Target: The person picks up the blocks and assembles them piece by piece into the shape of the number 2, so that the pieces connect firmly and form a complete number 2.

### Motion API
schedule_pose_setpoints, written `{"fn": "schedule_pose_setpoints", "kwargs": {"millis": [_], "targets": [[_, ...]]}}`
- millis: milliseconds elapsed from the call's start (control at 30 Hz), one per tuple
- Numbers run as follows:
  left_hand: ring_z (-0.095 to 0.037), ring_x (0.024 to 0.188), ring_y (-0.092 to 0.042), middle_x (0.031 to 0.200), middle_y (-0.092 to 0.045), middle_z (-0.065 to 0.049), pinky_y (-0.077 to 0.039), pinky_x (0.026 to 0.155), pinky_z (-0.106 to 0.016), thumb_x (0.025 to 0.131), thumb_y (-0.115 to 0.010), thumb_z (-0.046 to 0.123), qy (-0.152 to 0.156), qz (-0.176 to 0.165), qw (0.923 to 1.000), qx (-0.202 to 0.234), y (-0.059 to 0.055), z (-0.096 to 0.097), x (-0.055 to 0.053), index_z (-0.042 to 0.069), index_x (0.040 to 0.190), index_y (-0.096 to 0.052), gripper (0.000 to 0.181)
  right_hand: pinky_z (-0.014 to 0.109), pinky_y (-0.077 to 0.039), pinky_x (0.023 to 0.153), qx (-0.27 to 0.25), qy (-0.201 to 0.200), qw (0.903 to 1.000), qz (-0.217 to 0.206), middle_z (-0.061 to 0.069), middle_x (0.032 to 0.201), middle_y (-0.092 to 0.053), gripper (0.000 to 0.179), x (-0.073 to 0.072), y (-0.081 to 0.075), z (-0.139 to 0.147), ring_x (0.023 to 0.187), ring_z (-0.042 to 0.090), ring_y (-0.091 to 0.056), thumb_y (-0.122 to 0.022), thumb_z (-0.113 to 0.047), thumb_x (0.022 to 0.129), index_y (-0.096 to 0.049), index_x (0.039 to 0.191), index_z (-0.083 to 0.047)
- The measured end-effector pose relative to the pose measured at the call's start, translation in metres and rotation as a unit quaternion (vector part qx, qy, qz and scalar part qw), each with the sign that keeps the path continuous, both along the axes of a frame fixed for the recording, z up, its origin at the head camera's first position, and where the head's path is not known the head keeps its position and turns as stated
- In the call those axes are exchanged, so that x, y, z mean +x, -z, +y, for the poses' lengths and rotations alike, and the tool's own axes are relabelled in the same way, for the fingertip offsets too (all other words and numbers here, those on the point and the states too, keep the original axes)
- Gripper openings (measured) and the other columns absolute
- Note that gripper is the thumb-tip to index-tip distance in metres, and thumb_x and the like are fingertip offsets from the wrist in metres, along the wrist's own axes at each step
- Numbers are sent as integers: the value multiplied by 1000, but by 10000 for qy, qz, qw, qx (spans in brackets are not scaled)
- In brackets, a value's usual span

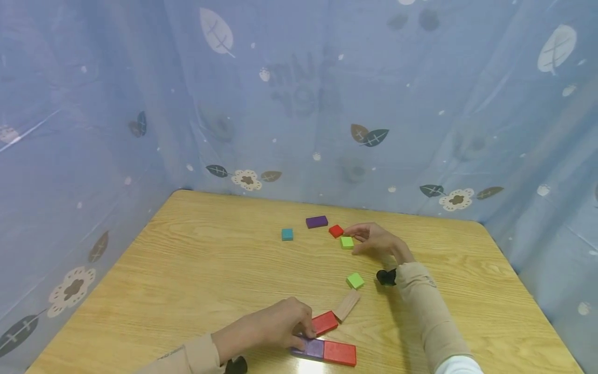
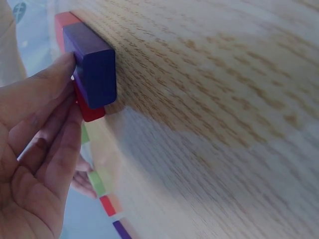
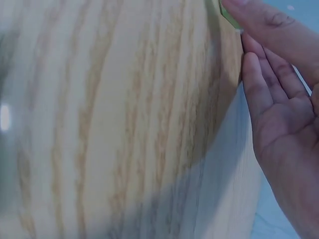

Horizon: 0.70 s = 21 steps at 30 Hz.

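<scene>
My left hand (image 1: 280, 322) rests over blocks at the front of the table, its thumb touching a purple block (image 2: 99, 74) and its fingertips beside a tilted red block (image 1: 324, 323). End to end with the purple block lies another red block (image 1: 340, 353). Farther back, my right hand (image 1: 376, 240) reaches around a small light green block (image 1: 347, 242), thumb on the near side, fingers on the far side. In the right wrist view only a corner of this green block (image 3: 229, 15) shows beside the thumb, and no firm grip is visible.
A small red block (image 1: 336, 231), a dark purple block (image 1: 316, 222) and a teal block (image 1: 287, 235) lie toward the back. Between the hands are a second light green block (image 1: 355, 281) and a plain wooden strip (image 1: 347, 306). A patterned blue curtain (image 1: 299, 104) hangs behind the table.
</scene>
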<state>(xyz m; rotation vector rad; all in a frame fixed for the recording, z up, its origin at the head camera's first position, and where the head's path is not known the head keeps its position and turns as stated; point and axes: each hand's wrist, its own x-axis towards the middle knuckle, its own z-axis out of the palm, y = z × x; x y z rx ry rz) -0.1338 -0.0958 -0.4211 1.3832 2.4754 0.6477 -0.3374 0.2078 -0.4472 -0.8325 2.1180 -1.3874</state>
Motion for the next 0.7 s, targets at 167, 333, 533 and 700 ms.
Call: {"fn": "schedule_pose_setpoints", "kwargs": {"millis": [167,333,533,700], "targets": [[8,80,-58,88,-67,11,-42,75,-3,73,-82,14,22,49,10000,47,0,-1,1,12,94,-75,23,38,-37,106,50,37,9995,315,26,126,-55,41,0,1,-2,125,33,-49,-71,6,80,-57,118,12],[7,81,-58,88,-67,11,-42,76,-4,73,-82,14,-5,54,10000,37,1,-1,2,12,94,-75,23,37,-41,103,153,227,9987,422,23,122,-59,36,1,2,-3,120,29,-53,-70,6,81,-60,116,10],[7,80,-58,88,-66,11,-42,75,-4,73,-82,14,-43,-47,10000,26,1,0,3,12,94,-75,22,39,-46,98,483,910,9935,480,20,121,-61,38,4,-2,2,117,34,-55,-74,-2,82,-64,117,4],[7,80,-57,87,-66,12,-42,74,-4,73,-82,15,-54,11,10000,5,2,-1,3,13,94,-75,22,46,-42,101,476,1497,9856,627,22,130,-55,40,7,-13,8,123,38,-49,-74,-6,82,-63,120,3]]}}
